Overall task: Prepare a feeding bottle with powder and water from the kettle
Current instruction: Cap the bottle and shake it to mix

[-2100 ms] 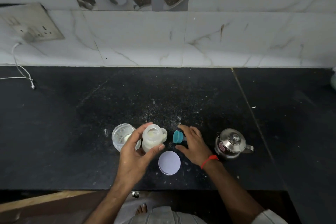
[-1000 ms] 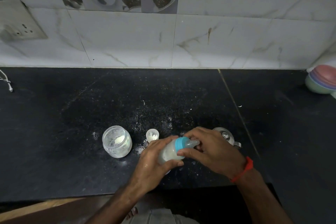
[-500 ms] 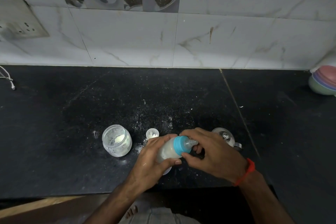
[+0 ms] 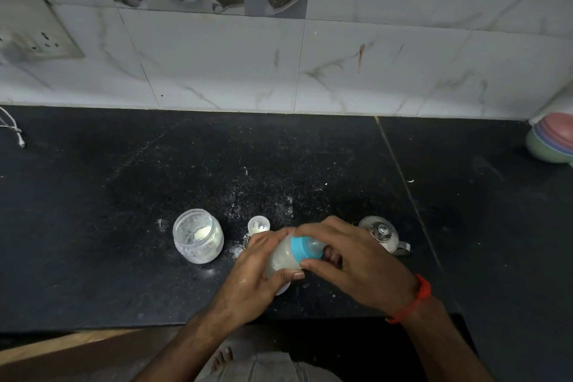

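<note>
A black stone counter (image 4: 124, 195) runs under both hands, with a white marbled tile wall (image 4: 372, 65) well beyond them and a switch plate (image 4: 31, 31) on it far off to the left hand's side. A stack of pastel bowls (image 4: 552, 139) sits at the counter's far right, well apart from the right hand. The left hand (image 4: 251, 276) is curled round the body of the feeding bottle (image 4: 280, 259), thumb along its near side, holding it tilted over just above the counter between the two hands, with milky white liquid inside. The right hand (image 4: 356, 257) meets it from the other side, its thumb and fingers curled round the blue collar (image 4: 300, 248) and the clear teat (image 4: 316, 246) at the bottle's top. An orange thread band (image 4: 415, 298) circles the right wrist. Just beyond the left hand and to its left stands an open clear jar (image 4: 198, 236) with white powder clinging inside. Just behind the right hand, partly hidden by it, is the small steel kettle (image 4: 383, 234) with its lid on. A small white cap (image 4: 258, 224) sits just beyond the left hand's fingers, near the jar. The edge of a pale round lid (image 4: 283, 290) peeks out under the left hand. Spilt powder (image 4: 238, 250) dusts the counter near the left hand's fingers. A white cable end (image 4: 18, 139) lies far to the left.
</note>
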Motion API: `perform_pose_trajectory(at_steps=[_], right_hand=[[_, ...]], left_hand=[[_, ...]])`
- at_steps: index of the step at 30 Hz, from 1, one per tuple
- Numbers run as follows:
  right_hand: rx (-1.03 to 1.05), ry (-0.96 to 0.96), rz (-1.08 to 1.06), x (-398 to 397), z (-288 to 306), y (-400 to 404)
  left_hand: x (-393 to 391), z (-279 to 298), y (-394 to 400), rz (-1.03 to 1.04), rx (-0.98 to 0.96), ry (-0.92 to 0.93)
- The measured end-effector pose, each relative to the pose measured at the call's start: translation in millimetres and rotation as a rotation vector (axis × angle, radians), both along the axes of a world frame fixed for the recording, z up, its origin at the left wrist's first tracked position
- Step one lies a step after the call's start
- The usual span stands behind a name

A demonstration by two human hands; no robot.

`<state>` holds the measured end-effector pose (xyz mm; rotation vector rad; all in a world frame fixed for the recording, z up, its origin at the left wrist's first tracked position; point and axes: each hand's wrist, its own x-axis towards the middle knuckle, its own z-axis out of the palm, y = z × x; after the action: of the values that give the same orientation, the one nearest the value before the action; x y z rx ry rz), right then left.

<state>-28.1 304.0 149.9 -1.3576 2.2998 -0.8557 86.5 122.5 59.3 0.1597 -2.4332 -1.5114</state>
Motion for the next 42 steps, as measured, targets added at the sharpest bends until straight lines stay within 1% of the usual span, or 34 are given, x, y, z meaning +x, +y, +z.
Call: perform_pose_trajectory(at_steps=[2,4,7,11,13,14,15,17,18,19,21,22,23,25,26,27,28,30,31,32,33,36,38,40,42], right_hand=[[0.003,0.004,0.076,-2,3,3],[0.017,0.011,0.102,-4,6,5],[0.042,0.026,0.117,-6,8,4],[0.012,0.038,0.088,-10,10,3],[0.039,0.012,0.007,-11,12,1],[0.061,0.013,-0.072,-8,13,-1],[0.100,0.068,-0.172,-6,13,-3],[0.199,0.278,-0.337,1,9,-8],[0.205,0.313,-0.381,4,6,-9],[0.157,0.281,-0.414,4,5,-9],[-0.032,0.087,-0.473,1,2,-4],[-0.127,-0.018,-0.460,-4,0,0],[-0.198,-0.126,-0.404,-6,-2,3],[-0.261,-0.342,-0.219,-9,-5,7],[-0.277,-0.412,-0.158,-7,-10,7],[-0.294,-0.445,-0.166,-3,-13,5],[-0.328,-0.441,-0.241,2,-15,2],[-0.387,-0.377,-0.453,13,-17,-7],[-0.377,-0.339,-0.537,17,-18,-9],[-0.362,-0.325,-0.567,18,-19,-10],[-0.355,-0.350,-0.557,19,-21,-10],[-0.376,-0.595,-0.339,17,-22,-2],[-0.436,-0.718,-0.248,16,-24,5],[-0.522,-0.769,-0.270,16,-26,9],[-0.626,-0.731,-0.347,16,-28,10]], left_hand=[[0,-3,-3,-0.018,-0.004,-0.006],[0,-5,-4,-0.025,-0.006,-0.005],[0,-4,-2,-0.013,-0.012,-0.008],[1,-1,1,0.007,0.015,-0.007],[3,-1,2,-0.011,0.020,-0.008],[3,0,3,-0.021,0.024,-0.008],[3,1,5,-0.027,0.026,-0.003],[1,7,9,-0.031,0.018,0.021],[-1,11,12,-0.032,0.007,0.032],[-4,15,14,-0.031,-0.002,0.039],[-7,20,15,-0.023,0.015,0.042],[-8,20,13,-0.016,0.045,0.039],[-8,20,11,-0.007,0.081,0.035],[-7,18,9,0.007,0.149,0.028],[-7,17,8,0.000,0.184,0.023],[-7,17,9,-0.010,0.217,0.017],[-8,17,10,-0.017,0.244,0.010],[-9,16,13,-0.027,0.272,-0.005],[-9,17,14,-0.033,0.282,-0.008],[-9,17,16,-0.039,0.293,-0.005],[-9,18,17,-0.044,0.304,0.000],[-10,17,15,-0.051,0.353,0.016],[-10,14,12,-0.034,0.389,0.027],[-10,14,11,-0.003,0.424,0.037],[-10,14,11,0.039,0.445,0.048]])
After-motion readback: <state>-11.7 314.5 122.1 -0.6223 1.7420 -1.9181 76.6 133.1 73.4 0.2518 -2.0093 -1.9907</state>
